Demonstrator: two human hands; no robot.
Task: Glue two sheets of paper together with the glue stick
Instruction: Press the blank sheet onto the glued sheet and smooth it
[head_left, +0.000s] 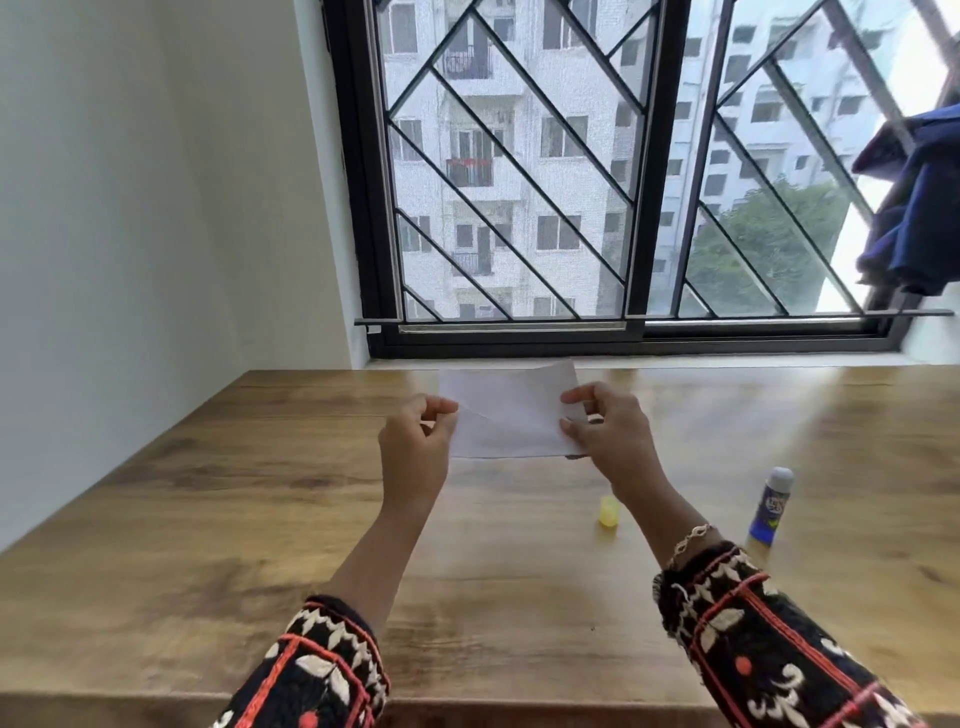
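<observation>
Two white paper sheets (511, 410) overlap, lifted above the wooden table (208, 519); the top one sits slightly skewed on the lower one. My left hand (415, 447) pinches their left edge, my right hand (605, 431) pinches the right edge. The blue glue stick (770, 506) stands upright and uncapped on the table to the right of my right forearm. Its yellow cap (609, 512) lies on the table between my forearms.
A barred window (623, 182) with a sill runs along the table's far edge. A white wall (130, 208) borders the table on the left. Dark blue cloth (919, 208) hangs at the upper right.
</observation>
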